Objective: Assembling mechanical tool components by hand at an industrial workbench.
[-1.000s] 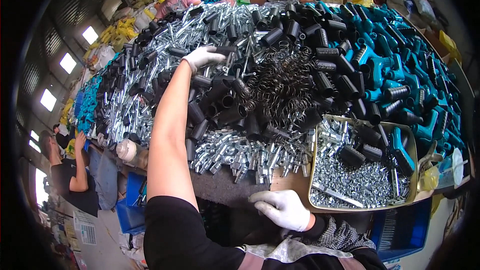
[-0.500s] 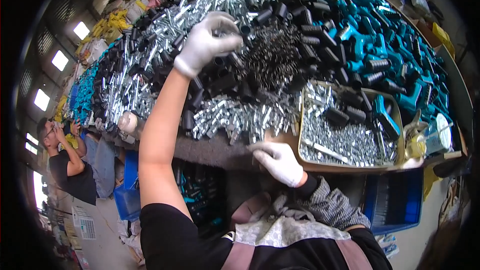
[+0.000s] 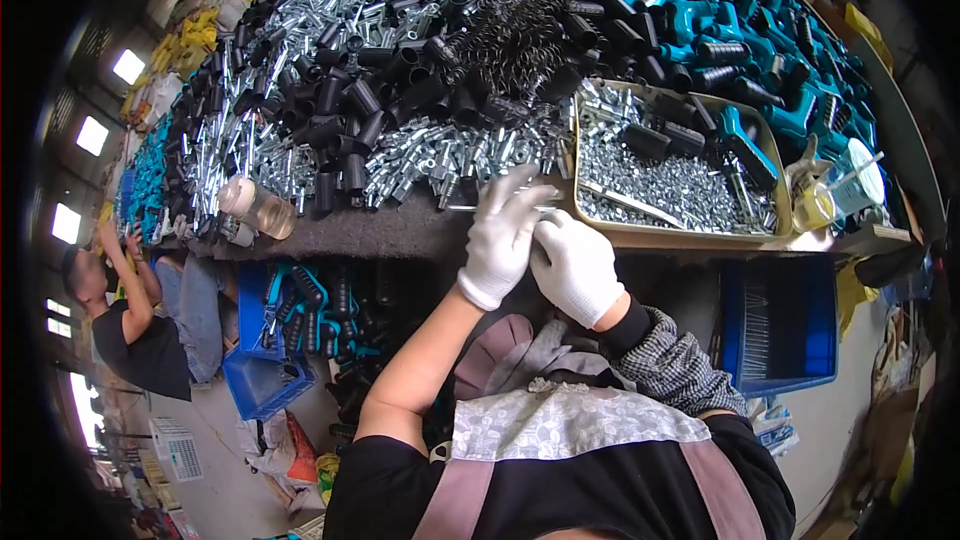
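Both hands wear white gloves and meet at the table's front edge. The fingers of my left hand are bent and slightly smeared; a thin shiny metal piece pokes out beside them, its kind not clear. Touching it is my right hand, fingers curled together and closed, whatever they pinch hidden from view. Just beyond lies a pile of short silver metal pieces. Farther back are a heap of dark coil springs and black plastic sleeves. Right of my hands stands a shallow tray of small metal parts.
Teal tool housings cover the right side. A clear bottle lies near the left front edge; a white cup stands at the right. Blue crates sit below. Another person is at the far left.
My left hand has come back from over the springs and sleeves to my right hand at the table edge. My right hand has moved little. The view has tilted downward.
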`<control>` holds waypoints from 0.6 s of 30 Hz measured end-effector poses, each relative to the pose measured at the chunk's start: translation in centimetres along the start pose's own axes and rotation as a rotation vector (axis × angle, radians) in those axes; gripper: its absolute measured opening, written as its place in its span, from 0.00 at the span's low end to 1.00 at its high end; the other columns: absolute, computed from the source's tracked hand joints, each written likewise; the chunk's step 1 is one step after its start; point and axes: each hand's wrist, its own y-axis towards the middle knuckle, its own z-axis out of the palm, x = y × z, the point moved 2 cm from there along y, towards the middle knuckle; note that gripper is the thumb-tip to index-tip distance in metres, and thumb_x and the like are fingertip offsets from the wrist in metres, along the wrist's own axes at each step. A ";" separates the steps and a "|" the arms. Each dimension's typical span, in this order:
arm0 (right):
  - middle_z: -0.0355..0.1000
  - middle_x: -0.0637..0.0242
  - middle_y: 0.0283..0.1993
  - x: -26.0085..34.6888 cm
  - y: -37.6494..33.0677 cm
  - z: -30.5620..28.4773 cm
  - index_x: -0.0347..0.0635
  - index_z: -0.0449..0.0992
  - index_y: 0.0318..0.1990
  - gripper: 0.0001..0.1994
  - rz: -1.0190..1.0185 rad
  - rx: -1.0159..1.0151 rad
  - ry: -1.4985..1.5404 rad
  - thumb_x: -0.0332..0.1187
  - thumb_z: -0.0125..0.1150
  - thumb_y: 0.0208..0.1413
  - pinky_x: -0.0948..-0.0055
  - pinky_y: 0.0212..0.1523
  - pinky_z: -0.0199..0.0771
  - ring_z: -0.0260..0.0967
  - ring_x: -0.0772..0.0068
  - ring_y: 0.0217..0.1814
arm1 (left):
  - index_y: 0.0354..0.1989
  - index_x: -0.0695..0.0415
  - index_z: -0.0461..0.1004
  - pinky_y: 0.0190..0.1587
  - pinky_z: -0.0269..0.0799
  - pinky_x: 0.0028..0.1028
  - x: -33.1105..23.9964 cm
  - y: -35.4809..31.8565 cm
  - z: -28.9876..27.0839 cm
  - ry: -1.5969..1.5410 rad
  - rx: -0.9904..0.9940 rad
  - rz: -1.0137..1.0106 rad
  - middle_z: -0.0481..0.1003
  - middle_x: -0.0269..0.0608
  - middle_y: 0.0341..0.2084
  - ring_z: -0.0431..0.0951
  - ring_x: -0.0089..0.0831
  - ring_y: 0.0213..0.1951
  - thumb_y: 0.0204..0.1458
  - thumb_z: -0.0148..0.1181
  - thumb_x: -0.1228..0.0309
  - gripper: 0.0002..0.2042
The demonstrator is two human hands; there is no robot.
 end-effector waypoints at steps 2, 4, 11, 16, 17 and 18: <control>0.73 0.58 0.36 -0.2 -0.5 -0.1 0.40 0.76 0.33 0.05 -0.003 -0.006 -0.008 0.29 0.63 0.50 0.60 0.36 0.75 0.74 0.52 0.36 | 0.50 0.56 0.79 0.62 0.67 0.38 -0.1 -0.2 0.2 -0.104 0.035 -0.054 0.71 0.47 0.59 0.71 0.44 0.60 0.57 0.56 0.76 0.13; 0.73 0.59 0.36 -0.1 -0.3 -0.1 0.41 0.77 0.33 0.05 -0.008 -0.054 0.008 0.29 0.66 0.49 0.61 0.36 0.75 0.75 0.53 0.36 | 0.53 0.58 0.76 0.64 0.66 0.37 0.3 -0.1 -0.7 -0.173 0.068 -0.098 0.70 0.48 0.60 0.69 0.45 0.63 0.57 0.55 0.77 0.15; 0.72 0.59 0.36 -0.3 0.3 0.6 0.45 0.72 0.53 0.22 0.009 -0.089 -0.025 0.29 0.66 0.48 0.63 0.32 0.75 0.75 0.55 0.33 | 0.57 0.65 0.71 0.65 0.63 0.35 2.1 -1.9 -2.6 -0.198 -0.023 -0.135 0.68 0.51 0.60 0.69 0.41 0.62 0.52 0.61 0.80 0.21; 0.72 0.57 0.38 -0.4 1.5 1.6 0.43 0.75 0.45 0.15 -0.042 0.106 -0.186 0.33 0.66 0.49 0.60 0.33 0.76 0.76 0.55 0.34 | 0.53 0.64 0.73 0.61 0.68 0.34 1.8 -2.6 -2.7 -0.206 -0.139 -0.262 0.72 0.48 0.54 0.72 0.42 0.58 0.44 0.64 0.85 0.24; 0.72 0.56 0.38 0.0 1.6 1.5 0.42 0.76 0.42 0.13 -0.053 0.136 -0.193 0.33 0.66 0.49 0.59 0.33 0.76 0.76 0.54 0.34 | 0.52 0.64 0.73 0.61 0.68 0.33 2.0 -2.7 -3.0 -0.211 -0.147 -0.280 0.72 0.47 0.52 0.72 0.41 0.57 0.43 0.64 0.86 0.24; 0.72 0.56 0.37 0.4 1.4 1.3 0.42 0.76 0.39 0.12 -0.070 0.129 -0.162 0.35 0.67 0.49 0.58 0.34 0.76 0.76 0.54 0.35 | 0.52 0.63 0.74 0.61 0.68 0.33 1.9 -3.0 -3.3 -0.207 -0.164 -0.290 0.72 0.47 0.52 0.73 0.40 0.57 0.43 0.64 0.86 0.23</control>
